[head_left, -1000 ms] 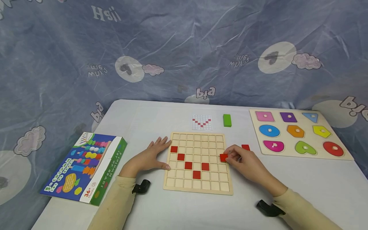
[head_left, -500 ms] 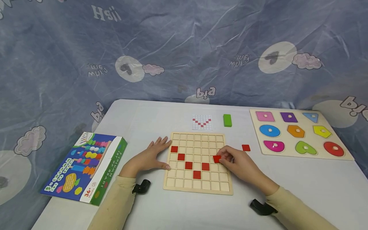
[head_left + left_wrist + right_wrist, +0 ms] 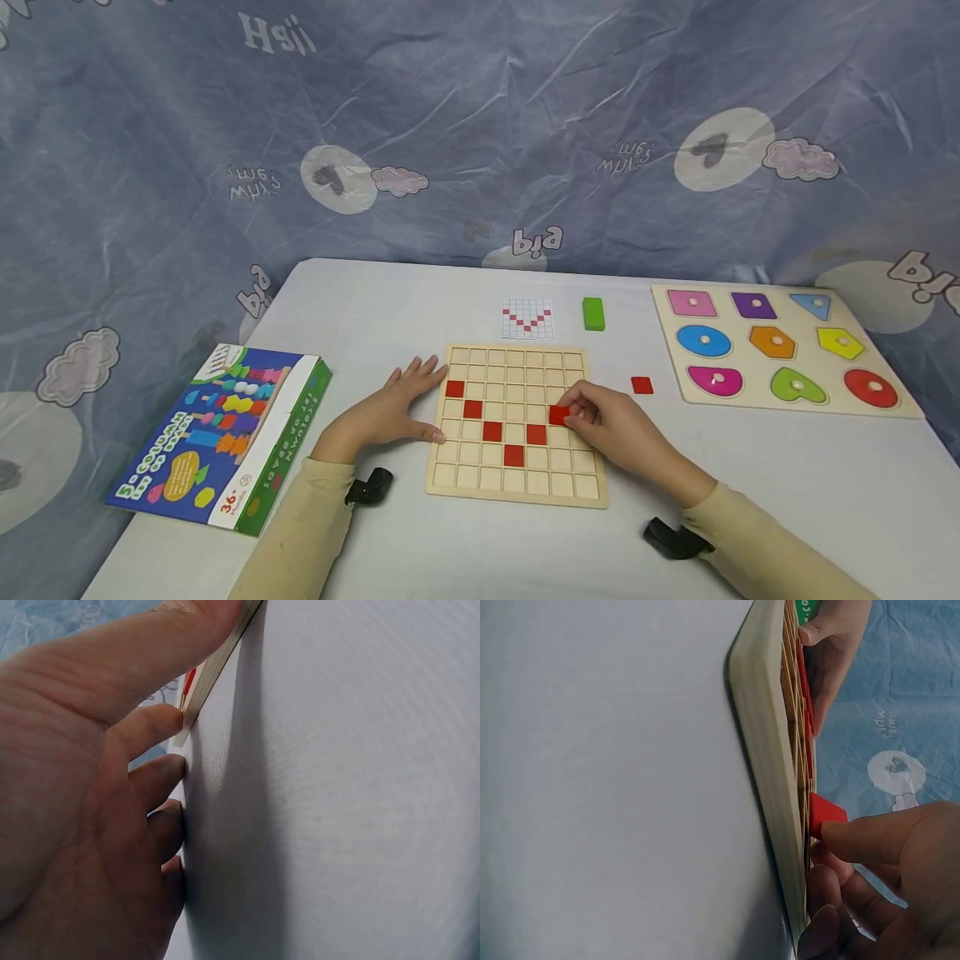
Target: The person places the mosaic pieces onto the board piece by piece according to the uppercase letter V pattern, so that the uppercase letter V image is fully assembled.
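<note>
A square wooden grid board (image 3: 517, 492) lies on the white table, with several red square tiles set in its cells in a slanting pattern. My right hand (image 3: 618, 429) pinches one red tile (image 3: 558, 415) between thumb and fingers at a cell in the right part of the board. In the right wrist view this tile (image 3: 826, 815) stands tilted, one edge down at the grid. My left hand (image 3: 390, 410) lies with spread, straight fingers at the board's left edge, thumb and fingertip touching the frame. In the left wrist view the thumb (image 3: 142, 656) lies along the board's rim.
A loose red tile (image 3: 642, 385) lies right of the board. Behind the board are a pattern card (image 3: 527, 320) with a red V and a green block (image 3: 593, 314). A shape puzzle board (image 3: 780, 346) lies at right, a toy box (image 3: 217, 437) at left.
My right hand has moved left over the board with the red tile, from its right edge to a cell further in. The left hand has stayed in place.
</note>
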A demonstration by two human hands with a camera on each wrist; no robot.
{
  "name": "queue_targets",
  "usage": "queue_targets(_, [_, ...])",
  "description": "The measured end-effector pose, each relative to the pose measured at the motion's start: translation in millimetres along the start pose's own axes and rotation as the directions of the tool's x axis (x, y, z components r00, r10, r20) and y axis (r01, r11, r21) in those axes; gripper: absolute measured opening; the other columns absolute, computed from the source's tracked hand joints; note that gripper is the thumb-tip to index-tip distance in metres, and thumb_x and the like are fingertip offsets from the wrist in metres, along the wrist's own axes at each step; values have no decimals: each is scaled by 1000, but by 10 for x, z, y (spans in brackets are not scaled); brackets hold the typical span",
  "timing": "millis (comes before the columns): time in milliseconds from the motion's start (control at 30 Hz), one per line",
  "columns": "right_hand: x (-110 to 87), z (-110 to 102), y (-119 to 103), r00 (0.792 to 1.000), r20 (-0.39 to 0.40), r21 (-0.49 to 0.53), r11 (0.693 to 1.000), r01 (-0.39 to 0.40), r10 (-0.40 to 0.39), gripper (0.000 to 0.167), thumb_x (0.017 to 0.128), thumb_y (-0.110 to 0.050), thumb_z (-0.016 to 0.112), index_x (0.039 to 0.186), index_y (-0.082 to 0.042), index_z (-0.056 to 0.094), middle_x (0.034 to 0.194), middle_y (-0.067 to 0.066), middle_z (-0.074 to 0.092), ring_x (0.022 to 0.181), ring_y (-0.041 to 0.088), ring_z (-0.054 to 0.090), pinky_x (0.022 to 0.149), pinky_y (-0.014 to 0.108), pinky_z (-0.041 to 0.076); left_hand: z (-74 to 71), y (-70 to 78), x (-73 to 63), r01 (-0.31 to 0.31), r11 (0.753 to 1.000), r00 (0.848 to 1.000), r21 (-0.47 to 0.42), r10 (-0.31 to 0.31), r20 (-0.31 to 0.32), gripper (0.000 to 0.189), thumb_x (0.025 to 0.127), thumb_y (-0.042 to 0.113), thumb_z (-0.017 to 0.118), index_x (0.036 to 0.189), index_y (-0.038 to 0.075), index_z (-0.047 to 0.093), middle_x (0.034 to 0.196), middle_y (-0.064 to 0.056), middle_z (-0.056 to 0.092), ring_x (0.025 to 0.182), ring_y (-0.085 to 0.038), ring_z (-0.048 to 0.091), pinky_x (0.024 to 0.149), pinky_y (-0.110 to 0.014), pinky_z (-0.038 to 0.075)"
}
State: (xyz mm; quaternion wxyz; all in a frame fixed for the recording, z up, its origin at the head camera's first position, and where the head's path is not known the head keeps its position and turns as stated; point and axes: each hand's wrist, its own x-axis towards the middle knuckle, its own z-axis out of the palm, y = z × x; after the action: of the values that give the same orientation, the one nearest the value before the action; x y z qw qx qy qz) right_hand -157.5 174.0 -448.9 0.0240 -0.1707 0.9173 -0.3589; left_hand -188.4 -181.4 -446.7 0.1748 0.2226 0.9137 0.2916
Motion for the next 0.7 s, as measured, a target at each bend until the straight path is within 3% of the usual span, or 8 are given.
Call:
queue_targets(333, [-2, 31, -5, 1000, -8, -6, 1000, -20, 20, 23, 87, -7, 79, 105, -19, 70, 82, -7, 58, 71, 12, 54, 59, 24, 47, 5, -2, 1, 6, 1000, 1000, 3, -6, 5, 109, 76, 41, 88, 162, 12, 28, 169, -12, 12, 156, -33, 0, 126, -51, 0])
queue_targets(700, [-14, 44, 3, 999, -24, -53, 998, 37, -39, 27, 88, -5, 77, 111, -19, 74, 101, -5, 62, 73, 9, 51, 61, 23, 45, 11, -14, -1, 1, 1000, 1000, 8, -1, 0, 109, 76, 41, 88, 162, 12, 28, 170, -12, 12, 156, -33, 0, 126, -51, 0])
